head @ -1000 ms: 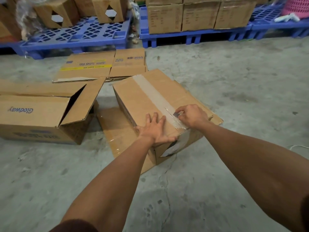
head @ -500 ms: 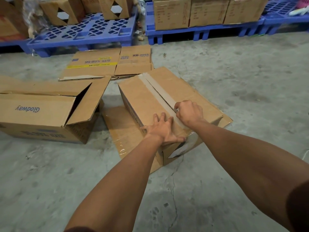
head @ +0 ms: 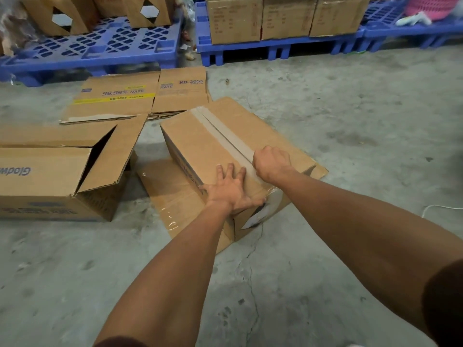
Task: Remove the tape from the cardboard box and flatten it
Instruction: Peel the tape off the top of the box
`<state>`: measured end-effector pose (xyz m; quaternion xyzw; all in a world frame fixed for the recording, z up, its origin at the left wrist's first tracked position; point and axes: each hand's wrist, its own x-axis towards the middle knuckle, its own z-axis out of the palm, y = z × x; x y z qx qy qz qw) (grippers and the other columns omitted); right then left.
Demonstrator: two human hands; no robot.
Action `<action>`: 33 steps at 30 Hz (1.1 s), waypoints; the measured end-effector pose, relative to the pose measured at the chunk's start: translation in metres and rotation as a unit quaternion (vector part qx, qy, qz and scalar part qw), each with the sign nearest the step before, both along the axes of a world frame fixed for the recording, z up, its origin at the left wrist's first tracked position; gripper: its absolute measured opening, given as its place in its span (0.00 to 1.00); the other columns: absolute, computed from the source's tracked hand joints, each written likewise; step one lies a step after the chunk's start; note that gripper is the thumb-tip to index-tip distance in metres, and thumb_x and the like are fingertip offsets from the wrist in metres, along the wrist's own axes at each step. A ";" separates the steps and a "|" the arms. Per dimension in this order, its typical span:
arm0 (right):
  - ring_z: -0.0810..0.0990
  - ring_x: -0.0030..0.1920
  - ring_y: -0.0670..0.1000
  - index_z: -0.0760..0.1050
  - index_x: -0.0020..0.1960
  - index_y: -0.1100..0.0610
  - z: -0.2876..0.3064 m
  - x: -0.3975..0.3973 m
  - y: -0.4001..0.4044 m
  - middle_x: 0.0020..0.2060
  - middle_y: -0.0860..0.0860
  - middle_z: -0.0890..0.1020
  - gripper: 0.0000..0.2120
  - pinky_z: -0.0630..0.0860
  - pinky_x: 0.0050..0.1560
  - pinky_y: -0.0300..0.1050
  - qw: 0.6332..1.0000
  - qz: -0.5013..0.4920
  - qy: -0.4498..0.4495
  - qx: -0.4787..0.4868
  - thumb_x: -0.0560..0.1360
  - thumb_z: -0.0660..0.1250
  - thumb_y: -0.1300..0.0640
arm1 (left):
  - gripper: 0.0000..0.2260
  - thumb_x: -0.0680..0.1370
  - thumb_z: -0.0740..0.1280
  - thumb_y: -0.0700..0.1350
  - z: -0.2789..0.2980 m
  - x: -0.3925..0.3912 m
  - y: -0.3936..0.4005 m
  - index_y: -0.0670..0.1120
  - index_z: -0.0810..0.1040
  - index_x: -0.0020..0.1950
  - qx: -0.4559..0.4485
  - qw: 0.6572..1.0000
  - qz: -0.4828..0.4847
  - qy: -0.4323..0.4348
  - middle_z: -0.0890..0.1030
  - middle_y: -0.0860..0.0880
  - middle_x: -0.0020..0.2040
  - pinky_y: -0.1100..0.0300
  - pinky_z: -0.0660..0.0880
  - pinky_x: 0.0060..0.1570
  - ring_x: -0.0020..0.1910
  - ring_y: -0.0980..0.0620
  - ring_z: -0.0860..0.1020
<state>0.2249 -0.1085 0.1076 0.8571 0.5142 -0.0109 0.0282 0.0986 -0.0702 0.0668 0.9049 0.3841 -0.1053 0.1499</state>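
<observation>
The cardboard box [head: 213,146] lay on the concrete floor [head: 350,116], partly over a flattened carton sheet [head: 170,196]. The left hand [head: 231,190] pressed flat, fingers spread, on its top. The right hand [head: 271,162] was fisted on the tape strip [head: 223,134]; its contents could not be determined.

right hand [head: 271,163] – fist farther up tape [head: 225,139] | seam – split open

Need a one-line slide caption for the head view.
Left hand braces the cardboard box; right hand works its tape.
</observation>
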 end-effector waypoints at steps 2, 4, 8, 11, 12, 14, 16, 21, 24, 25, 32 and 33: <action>0.77 0.59 0.60 0.77 0.61 0.58 0.005 -0.001 -0.010 0.57 0.58 0.79 0.14 0.74 0.52 0.50 1.000 -0.006 -0.007 -0.017 0.79 0.59 0.62 | 0.52 0.63 0.59 0.79 0.001 0.001 0.001 0.57 0.46 0.80 0.005 1.000 -0.001 0.005 0.42 0.52 0.81 0.23 0.58 0.62 0.79 0.43 0.41; 0.77 0.58 0.60 0.77 0.61 0.58 0.008 -0.001 -0.017 0.57 0.58 0.79 0.13 0.74 0.51 0.50 0.999 -0.007 -0.003 -0.034 0.78 0.60 0.62 | 0.52 0.63 0.58 0.80 0.000 0.000 0.002 0.57 0.46 0.80 0.012 1.000 0.001 0.007 0.42 0.52 0.81 0.23 0.59 0.61 0.79 0.43 0.41; 0.78 0.56 0.61 0.78 0.59 0.58 0.013 0.004 -0.036 0.56 0.58 0.78 0.12 0.72 0.46 0.49 0.998 -0.011 0.022 -0.064 0.76 0.62 0.62 | 0.53 0.62 0.58 0.81 -0.001 0.000 0.001 0.58 0.47 0.80 0.013 1.000 0.000 0.002 0.44 0.52 0.81 0.22 0.58 0.61 0.79 0.42 0.42; 0.79 0.54 0.60 0.80 0.57 0.56 0.017 0.011 -0.051 0.55 0.57 0.79 0.13 0.76 0.48 0.48 0.995 -0.005 0.069 -0.070 0.74 0.66 0.61 | 0.53 0.60 0.56 0.82 0.002 0.003 0.003 0.58 0.48 0.79 0.033 0.999 -0.012 0.024 0.46 0.51 0.81 0.18 0.51 0.59 0.79 0.40 0.45; 0.79 0.54 0.60 0.81 0.57 0.55 0.016 0.012 -0.057 0.55 0.57 0.80 0.13 0.77 0.49 0.48 0.995 -0.004 0.082 -0.065 0.74 0.66 0.61 | 0.53 0.60 0.55 0.82 0.004 0.005 0.004 0.58 0.49 0.79 0.042 0.998 -0.019 0.037 0.47 0.51 0.81 0.18 0.49 0.60 0.78 0.39 0.46; 0.80 0.52 0.58 0.82 0.55 0.53 0.015 0.016 -0.067 0.53 0.56 0.81 0.13 0.79 0.50 0.48 0.994 -0.006 0.099 -0.039 0.73 0.67 0.59 | 0.53 0.59 0.55 0.83 0.005 0.008 0.007 0.57 0.51 0.78 0.060 0.996 -0.030 0.051 0.50 0.50 0.80 0.19 0.49 0.61 0.78 0.38 0.50; 0.80 0.48 0.55 0.84 0.53 0.50 0.013 0.022 -0.078 0.51 0.52 0.83 0.12 0.79 0.50 0.45 0.990 -0.024 0.137 -0.008 0.72 0.69 0.58 | 0.54 0.58 0.57 0.83 0.008 0.012 0.008 0.56 0.52 0.77 0.053 0.997 -0.029 0.058 0.51 0.49 0.79 0.19 0.51 0.61 0.77 0.37 0.52; 0.80 0.51 0.49 0.84 0.48 0.55 -0.005 0.037 -0.107 0.45 0.48 0.82 0.06 0.76 0.54 0.41 0.892 -0.189 0.384 0.149 0.71 0.74 0.60 | 0.48 0.63 0.62 0.78 0.007 0.016 0.004 0.63 0.46 0.77 0.011 0.998 -0.036 0.056 0.45 0.44 0.79 0.19 0.51 0.60 0.76 0.32 0.45; 0.79 0.52 0.51 0.82 0.47 0.53 -0.023 0.033 -0.106 0.51 0.50 0.82 0.04 0.78 0.53 0.45 0.729 -0.361 0.477 0.333 0.72 0.73 0.58 | 0.44 0.66 0.62 0.76 0.001 0.017 0.001 0.62 0.49 0.76 0.022 0.998 -0.050 0.025 0.48 0.41 0.77 0.16 0.50 0.57 0.76 0.34 0.45; 0.79 0.53 0.52 0.81 0.46 0.51 -0.028 0.031 -0.103 0.53 0.51 0.81 0.04 0.79 0.55 0.46 0.710 -0.387 0.477 0.343 0.72 0.73 0.58 | 0.43 0.66 0.63 0.75 0.002 0.016 0.001 0.62 0.50 0.75 0.019 0.998 -0.049 0.020 0.49 0.41 0.76 0.16 0.51 0.56 0.76 0.35 0.45; 0.81 0.48 0.57 0.75 0.50 0.45 -0.052 0.009 -0.092 0.53 0.52 0.79 0.06 0.80 0.51 0.47 0.609 -0.512 0.446 0.410 0.77 0.65 0.57 | 0.46 0.66 0.64 0.76 0.004 0.019 0.008 0.65 0.45 0.77 -0.009 0.998 -0.045 0.050 0.45 0.44 0.78 0.17 0.51 0.58 0.77 0.37 0.42; 0.81 0.46 0.56 0.75 0.51 0.46 -0.053 0.008 -0.092 0.51 0.52 0.78 0.07 0.80 0.49 0.46 0.593 -0.523 0.445 0.421 0.77 0.64 0.58 | 0.47 0.66 0.63 0.76 0.004 0.019 0.009 0.65 0.44 0.77 -0.007 0.998 -0.045 0.053 0.44 0.44 0.78 0.17 0.51 0.58 0.77 0.37 0.41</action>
